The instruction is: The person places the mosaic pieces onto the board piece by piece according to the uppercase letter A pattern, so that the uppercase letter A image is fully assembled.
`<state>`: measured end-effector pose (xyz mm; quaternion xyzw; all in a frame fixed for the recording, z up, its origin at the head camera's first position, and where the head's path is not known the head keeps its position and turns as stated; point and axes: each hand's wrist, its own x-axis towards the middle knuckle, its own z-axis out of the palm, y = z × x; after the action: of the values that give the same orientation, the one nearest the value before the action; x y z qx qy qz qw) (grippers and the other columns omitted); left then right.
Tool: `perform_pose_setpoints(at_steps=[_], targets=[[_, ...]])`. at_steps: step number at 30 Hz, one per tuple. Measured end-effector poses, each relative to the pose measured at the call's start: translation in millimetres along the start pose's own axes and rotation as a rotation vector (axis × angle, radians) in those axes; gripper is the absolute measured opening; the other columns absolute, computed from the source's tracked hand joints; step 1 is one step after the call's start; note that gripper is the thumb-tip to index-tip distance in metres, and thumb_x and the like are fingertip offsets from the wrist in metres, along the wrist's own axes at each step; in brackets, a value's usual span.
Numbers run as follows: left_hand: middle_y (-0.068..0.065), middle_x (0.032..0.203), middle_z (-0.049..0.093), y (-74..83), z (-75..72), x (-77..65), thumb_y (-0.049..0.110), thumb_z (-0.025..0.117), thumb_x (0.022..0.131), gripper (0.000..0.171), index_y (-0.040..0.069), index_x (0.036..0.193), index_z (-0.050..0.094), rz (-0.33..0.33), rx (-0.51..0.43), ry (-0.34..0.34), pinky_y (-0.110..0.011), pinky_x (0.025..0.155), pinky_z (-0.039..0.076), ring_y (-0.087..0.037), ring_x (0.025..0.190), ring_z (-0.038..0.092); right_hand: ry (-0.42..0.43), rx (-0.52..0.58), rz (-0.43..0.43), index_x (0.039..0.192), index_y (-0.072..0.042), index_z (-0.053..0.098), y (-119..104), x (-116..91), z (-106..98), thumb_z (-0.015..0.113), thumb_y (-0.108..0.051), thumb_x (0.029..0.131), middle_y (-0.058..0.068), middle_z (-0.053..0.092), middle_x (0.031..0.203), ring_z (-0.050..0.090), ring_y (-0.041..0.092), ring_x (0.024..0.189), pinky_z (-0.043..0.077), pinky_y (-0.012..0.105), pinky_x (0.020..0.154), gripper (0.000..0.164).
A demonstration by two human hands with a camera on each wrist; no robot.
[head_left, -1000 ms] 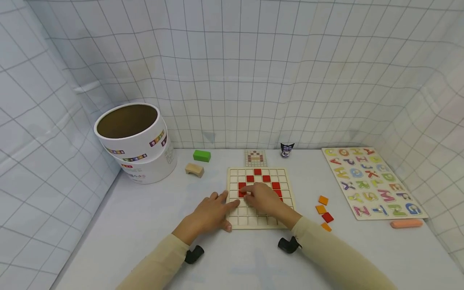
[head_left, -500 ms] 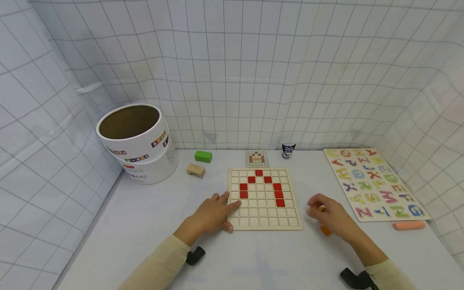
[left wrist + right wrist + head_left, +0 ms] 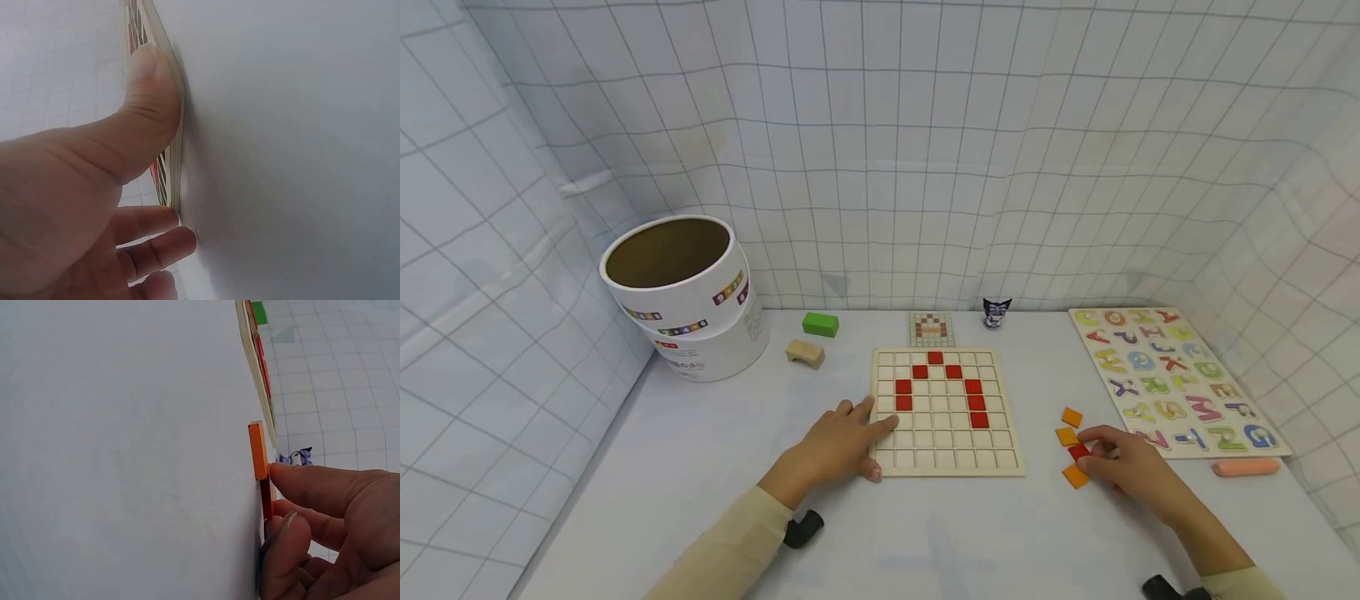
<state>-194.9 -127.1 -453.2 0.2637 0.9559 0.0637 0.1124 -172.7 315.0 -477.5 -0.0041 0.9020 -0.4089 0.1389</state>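
See left hand [image 3: 838, 442] laid along left edge of grid board [image 3: 936, 454], back of hand up, fingers spread; read grip as released, only touching
In left wrist view, see its thumb over the board's rim, other fingertips farther along the same edge

Find right hand [image 3: 1127, 471] well apart from board, over on the right at the loose pieces, fingers bent, thumb and index finger on either side of loose red tile [image 3: 1077, 452]; can't tell from either view whether pinching or just touching
Locate that tile on table [image 3: 850, 567], right of board, among three orange tiles [image 3: 1067, 437]: two on far side, one on near side, close by the thumb

Count eight red tiles [image 3: 936, 357] set in board squares: one at top, two a row below, then two down left side and three down right

Just beyond board, see pattern card [image 3: 931, 330] flat, with small figurine [image 3: 996, 313] upright to its right
To the left, see green block [image 3: 821, 324] near wooden arch [image 3: 806, 353], then white bucket [image 3: 715, 325] with open top
Far right, see letter board [image 3: 1187, 392] lying flat, with peach stick [image 3: 1246, 467] just beside its near edge
Behind and at both sides, see gridded cloth [image 3: 865, 167]
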Motion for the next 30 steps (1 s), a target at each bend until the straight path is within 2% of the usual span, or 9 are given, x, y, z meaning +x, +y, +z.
perform_pose_setpoints(at_steps=[5,10,13,17,22,26,30], targets=[[-0.022,0.158,0.04,-1.1,-1.0,0.1,0.046,0.081,0.079,0.081,0.025,0.152,0.051,0.001,-0.005,0.001,-0.053,0.1,0.044,-0.041,0.13,0.047,0.006,-0.058,0.0,0.121,-0.007,0.065,-6.0,1.0,3.2,0.076,-0.026,0.092,0.008,0.056,0.097,0.053,0.018,0.064,0.048,0.028,0.055,0.037],[-0.023,0.158,0.039,-1.0,-1.5,0.4,0.046,0.08,0.079,0.081,0.025,0.152,0.051,0.007,-0.014,0.001,-0.054,0.101,0.044,-0.041,0.129,0.047,0.004,-0.045,0.032,0.107,-0.006,0.061,-6.4,-0.4,1.2,0.077,-0.026,0.091,0.007,0.056,0.093,0.053,0.019,0.069,0.047,0.029,0.056,0.03],[-0.023,0.158,0.039,-1.0,-0.8,1.0,0.046,0.08,0.079,0.081,0.025,0.152,0.051,0.008,-0.015,0.0,-0.054,0.101,0.044,-0.041,0.129,0.047,0.006,-0.003,0.036,0.106,-0.003,0.055,-3.5,-1.3,-1.1,0.076,-0.025,0.093,0.006,0.054,0.087,0.051,0.018,0.067,0.045,0.029,0.055,0.033],[-0.022,0.158,0.039,-1.2,0.4,1.7,0.047,0.08,0.079,0.082,0.026,0.152,0.051,0.004,-0.011,-0.006,-0.053,0.101,0.044,-0.04,0.129,0.047,0.004,0.106,0.042,0.118,0.0,0.054,2.7,0.1,-6.5,0.067,-0.024,0.099,0.005,0.05,0.077,0.047,0.016,0.059,0.043,0.029,0.053,0.033],[-0.023,0.159,0.038,0.9,1.1,3.2,0.047,0.08,0.079,0.082,0.026,0.152,0.05,0.002,-0.02,-0.016,-0.053,0.102,0.043,-0.041,0.131,0.046,0.023,0.328,0.024,0.124,0.001,0.053,1.7,2.1,-12.6,0.063,-0.031,0.103,0.003,0.052,0.074,0.049,0.014,0.059,0.046,0.028,0.054,0.04],[-0.022,0.159,0.038,2.5,-0.3,2.3,0.046,0.081,0.079,0.082,0.026,0.152,0.05,-0.007,-0.027,-0.017,-0.053,0.102,0.043,-0.041,0.132,0.046,0.002,0.472,-0.011,0.134,0.0,0.049,-16.0,11.6,-6.8,0.065,-0.03,0.101,0.004,0.06,0.084,0.055,0.014,0.065,0.048,0.025,0.058,0.047],[-0.022,0.159,0.038,2.8,-1.2,1.4,0.045,0.081,0.078,0.081,0.026,0.151,0.051,-0.019,-0.03,-0.012,-0.053,0.103,0.043,-0.041,0.133,0.046,-0.056,0.557,-0.039,0.141,-0.001,0.046,-44.7,32.2,13.5,0.066,-0.024,0.101,0.007,0.067,0.096,0.058,0.014,0.067,0.048,0.023,0.06,0.05]])
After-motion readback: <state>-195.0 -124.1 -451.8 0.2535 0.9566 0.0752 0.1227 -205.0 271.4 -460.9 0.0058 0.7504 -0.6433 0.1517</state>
